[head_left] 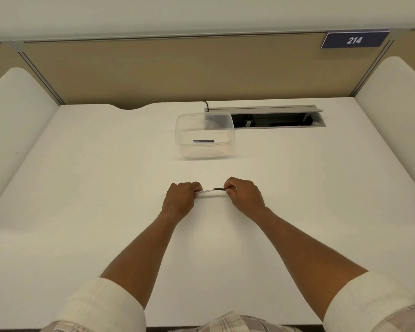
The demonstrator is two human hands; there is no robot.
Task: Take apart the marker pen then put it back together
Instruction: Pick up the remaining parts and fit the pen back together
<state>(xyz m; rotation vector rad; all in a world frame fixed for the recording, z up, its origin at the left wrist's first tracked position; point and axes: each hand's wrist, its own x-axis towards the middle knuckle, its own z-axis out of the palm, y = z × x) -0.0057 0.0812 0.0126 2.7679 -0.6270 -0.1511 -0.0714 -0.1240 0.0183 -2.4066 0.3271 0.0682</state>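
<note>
Head view: the left hand [180,200] curls tight around the white, printed barrel [206,191] of the marker pen, while the right hand [243,196] pinches a slim dark cylindrical piece [219,189] at the barrel's end, both held just over the smooth white desk [106,188]. Farther back sits a clear, round-cornered plastic tub [204,135] holding a thin dark stick [203,141].

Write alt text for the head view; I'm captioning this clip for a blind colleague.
Two bare hands hold a marker pen level above a white desk, the left hand on its white barrel and the right hand on its dark end. Farther back a clear plastic tub holds one dark, slim stick-like piece.
</note>
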